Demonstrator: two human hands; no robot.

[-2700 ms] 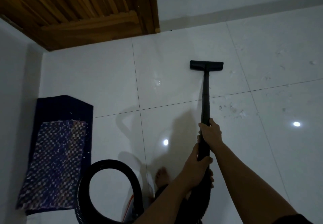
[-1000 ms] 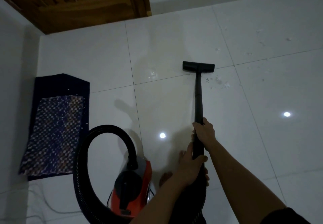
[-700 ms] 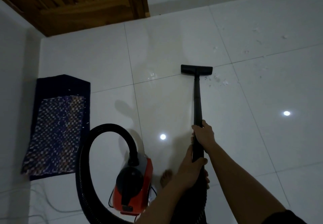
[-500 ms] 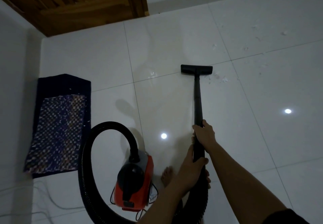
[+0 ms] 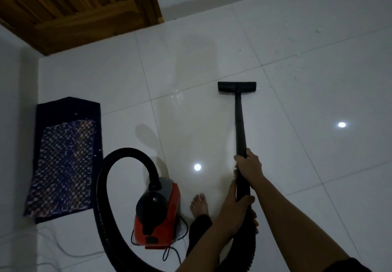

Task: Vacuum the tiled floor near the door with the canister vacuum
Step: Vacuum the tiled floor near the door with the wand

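I log one dark blue checkered floor mat (image 5: 63, 161) lying flat along the left wall, bare tile between it and the brown wooden door (image 5: 80, 11) at top left. One red and black canister vacuum (image 5: 158, 214) sits just right of the mat, its black ribbed hose (image 5: 101, 197) looping over it. One bare foot (image 5: 199, 206) stands beside the canister. My left hand (image 5: 235, 212) is wrapped around the black wand (image 5: 240, 131) low down; my right hand (image 5: 250, 165) is clenched on it higher. One flat black floor nozzle (image 5: 237, 87) rests on the glossy white tiled floor (image 5: 318, 165), with open tile all around it. A few pale debris specks (image 5: 318, 30) lie far right, near the wall.
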